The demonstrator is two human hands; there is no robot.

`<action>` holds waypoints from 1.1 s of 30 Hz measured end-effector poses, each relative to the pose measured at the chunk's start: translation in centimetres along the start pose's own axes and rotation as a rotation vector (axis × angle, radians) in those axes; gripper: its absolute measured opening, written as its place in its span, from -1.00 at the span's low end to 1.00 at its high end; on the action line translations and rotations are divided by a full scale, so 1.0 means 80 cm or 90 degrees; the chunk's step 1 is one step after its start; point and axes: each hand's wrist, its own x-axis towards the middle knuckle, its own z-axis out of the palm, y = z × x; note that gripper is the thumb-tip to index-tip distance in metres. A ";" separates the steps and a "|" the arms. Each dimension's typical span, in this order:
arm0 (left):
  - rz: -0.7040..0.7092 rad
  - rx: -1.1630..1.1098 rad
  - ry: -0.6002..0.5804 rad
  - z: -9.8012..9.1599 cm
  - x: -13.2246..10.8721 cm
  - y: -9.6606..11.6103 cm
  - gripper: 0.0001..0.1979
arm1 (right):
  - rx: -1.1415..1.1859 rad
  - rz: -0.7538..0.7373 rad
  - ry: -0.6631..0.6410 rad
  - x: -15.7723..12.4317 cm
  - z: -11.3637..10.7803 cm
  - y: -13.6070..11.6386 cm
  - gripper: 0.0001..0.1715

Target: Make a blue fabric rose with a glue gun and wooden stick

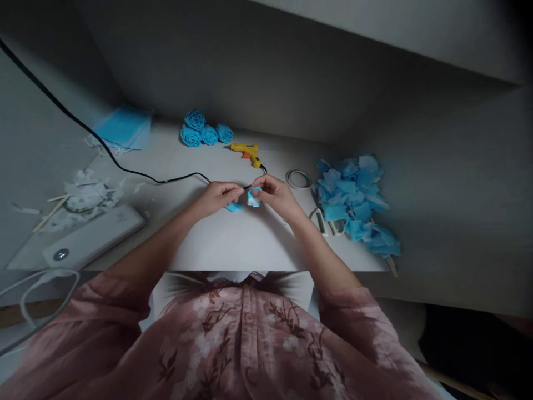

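My left hand (219,197) and my right hand (275,194) meet over the middle of the white desk (225,244). Both are pinched. A small blue fabric piece (254,198) sits between my right fingers, partly rolled. Another blue scrap (234,207) shows under my left fingertips, which seem to hold it. A yellow glue gun (246,151) lies just behind my hands, its black cord (125,166) running off to the left. Three finished blue fabric roses (205,132) rest at the back of the desk.
A heap of cut blue fabric pieces (356,205) lies at the right, with a tape ring (298,179) and scissors (327,221) beside it. White scraps (85,194), wooden sticks (50,211), a white device (91,236) and folded blue masks (122,129) fill the left.
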 end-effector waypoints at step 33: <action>-0.059 -0.131 0.091 -0.012 0.006 0.007 -0.70 | 0.074 0.041 0.023 0.018 0.004 0.016 -0.38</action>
